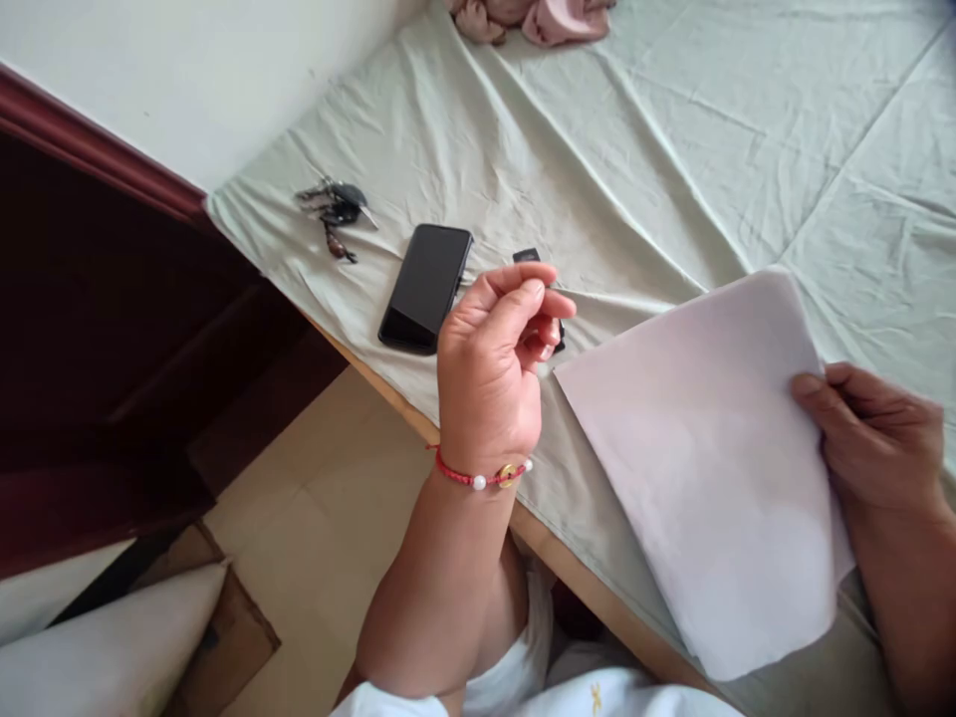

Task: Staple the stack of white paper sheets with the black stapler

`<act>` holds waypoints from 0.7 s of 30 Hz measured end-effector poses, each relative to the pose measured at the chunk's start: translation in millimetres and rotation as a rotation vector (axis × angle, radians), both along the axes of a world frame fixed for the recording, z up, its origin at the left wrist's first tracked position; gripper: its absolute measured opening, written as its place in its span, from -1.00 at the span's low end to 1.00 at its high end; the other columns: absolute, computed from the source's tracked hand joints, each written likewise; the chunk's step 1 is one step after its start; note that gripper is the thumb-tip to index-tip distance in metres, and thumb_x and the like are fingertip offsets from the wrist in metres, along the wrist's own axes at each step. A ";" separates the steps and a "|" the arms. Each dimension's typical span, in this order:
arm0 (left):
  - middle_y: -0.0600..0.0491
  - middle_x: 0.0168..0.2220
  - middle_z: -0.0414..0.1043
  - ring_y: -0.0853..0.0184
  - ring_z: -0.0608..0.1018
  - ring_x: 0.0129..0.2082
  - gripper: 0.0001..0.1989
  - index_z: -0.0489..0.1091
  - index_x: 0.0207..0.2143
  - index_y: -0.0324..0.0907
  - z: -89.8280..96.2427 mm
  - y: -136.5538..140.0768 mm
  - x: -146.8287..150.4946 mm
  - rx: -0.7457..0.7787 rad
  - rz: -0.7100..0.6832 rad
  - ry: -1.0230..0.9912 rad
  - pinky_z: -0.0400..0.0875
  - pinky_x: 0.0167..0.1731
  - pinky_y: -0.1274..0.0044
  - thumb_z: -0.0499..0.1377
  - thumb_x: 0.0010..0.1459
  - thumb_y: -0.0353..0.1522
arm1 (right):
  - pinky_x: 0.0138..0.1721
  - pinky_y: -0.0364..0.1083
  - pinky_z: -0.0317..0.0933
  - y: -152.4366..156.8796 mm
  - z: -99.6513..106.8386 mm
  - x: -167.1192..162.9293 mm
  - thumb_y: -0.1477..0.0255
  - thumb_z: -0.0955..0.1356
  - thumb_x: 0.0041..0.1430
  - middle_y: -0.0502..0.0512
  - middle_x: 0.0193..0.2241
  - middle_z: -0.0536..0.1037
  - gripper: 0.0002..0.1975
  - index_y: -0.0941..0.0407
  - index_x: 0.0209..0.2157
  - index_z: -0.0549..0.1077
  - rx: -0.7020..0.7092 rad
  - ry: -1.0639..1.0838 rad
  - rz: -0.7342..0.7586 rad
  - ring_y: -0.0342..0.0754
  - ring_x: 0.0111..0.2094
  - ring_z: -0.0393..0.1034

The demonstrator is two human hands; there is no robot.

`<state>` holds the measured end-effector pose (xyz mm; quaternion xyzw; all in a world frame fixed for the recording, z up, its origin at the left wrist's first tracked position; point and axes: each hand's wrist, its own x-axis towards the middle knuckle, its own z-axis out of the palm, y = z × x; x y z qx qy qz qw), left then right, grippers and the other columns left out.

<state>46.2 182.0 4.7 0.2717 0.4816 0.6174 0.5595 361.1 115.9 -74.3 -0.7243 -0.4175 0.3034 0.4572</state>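
Observation:
My right hand (873, 428) grips the right edge of a white paper sheet (702, 458), thumb on top. More paper shows under its lower right edge, so it seems to be several sheets or folded. The paper is tilted above the bed. My left hand (497, 349) is raised left of the paper, thumb and index finger pinched together and the other fingers curled; whatever is between them, if anything, cannot be made out. A red cord bracelet (459, 473) circles that wrist. Partly hidden behind the left hand lies a small black object (526, 256).
A black phone (425, 287) lies left of my left hand on the pale green sheet (619, 169). Keys (340, 204) with a dark fob are near the bed's corner. Pink cloth (553, 20) is at the back. Below the wooden bed edge (373, 383), cardboard (231, 637) stands on the floor.

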 end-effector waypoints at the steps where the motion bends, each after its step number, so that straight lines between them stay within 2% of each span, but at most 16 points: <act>1: 0.10 -0.50 0.54 0.48 0.45 -0.55 -0.96 0.51 -0.34 -0.15 0.5 -1.8 5.2 0.014 0.011 0.028 0.27 -0.54 0.60 0.26 0.18 -0.38 | -0.58 -0.24 0.06 1.2 1.7 -0.8 0.17 0.59 -0.02 -0.09 -0.55 0.45 -0.72 0.05 -0.37 0.63 0.013 0.007 0.025 -0.26 -0.55 0.18; 5: 0.10 -0.48 0.55 0.47 0.47 -0.53 -0.94 0.49 -0.35 -0.15 -3.7 1.6 18.9 0.015 0.044 0.185 0.29 -0.54 0.62 0.28 0.18 -0.36 | -0.53 -0.25 0.09 4.6 12.1 -6.9 0.21 0.63 -0.10 -0.08 -0.51 0.49 -0.70 0.06 -0.38 0.61 -0.019 0.009 0.121 -0.25 -0.50 0.23; 8: 0.05 -0.40 0.58 0.46 0.50 -0.47 -0.89 0.50 -0.35 -0.16 -8.5 10.6 19.4 0.023 -0.041 0.316 0.31 -0.54 0.62 0.33 0.14 -0.31 | -0.58 -0.23 0.03 3.0 16.1 -7.6 0.15 0.58 -0.01 -0.09 -0.55 0.44 -0.70 0.06 -0.38 0.59 -0.093 0.039 0.139 -0.24 -0.53 0.19; 13: 0.01 -0.38 0.59 0.45 0.45 -0.51 -0.77 0.52 -0.34 -0.17 -20.0 12.0 7.4 0.052 -0.162 0.547 0.28 -0.57 0.59 0.33 0.19 -0.19 | -0.57 -0.18 0.10 -5.9 8.6 0.4 0.14 0.57 0.01 -0.07 -0.51 0.48 -0.73 0.01 -0.34 0.61 -0.114 0.095 0.138 -0.18 -0.51 0.23; 18: 0.03 -0.38 0.56 0.45 0.42 -0.51 -0.66 0.52 -0.30 -0.17 -25.1 -10.7 -2.7 0.069 -0.264 0.684 0.27 -0.54 0.57 0.25 0.27 -0.07 | -0.57 -0.08 0.09 -12.3 12.8 -8.7 0.11 0.58 -0.03 0.01 -0.46 0.52 -0.70 -0.02 -0.32 0.64 -0.141 0.081 -0.020 -0.09 -0.50 0.29; 21: 0.09 -0.50 0.44 0.44 0.38 -0.54 -0.61 0.51 -0.30 -0.16 -21.7 -22.7 -6.9 0.026 -0.348 0.713 0.19 -0.57 0.55 0.20 0.30 -0.02 | -0.55 -0.04 0.05 -10.1 19.3 -17.3 0.13 0.57 -0.04 0.04 -0.44 0.51 -0.73 0.00 -0.41 0.58 -0.095 0.055 -0.085 -0.07 -0.49 0.27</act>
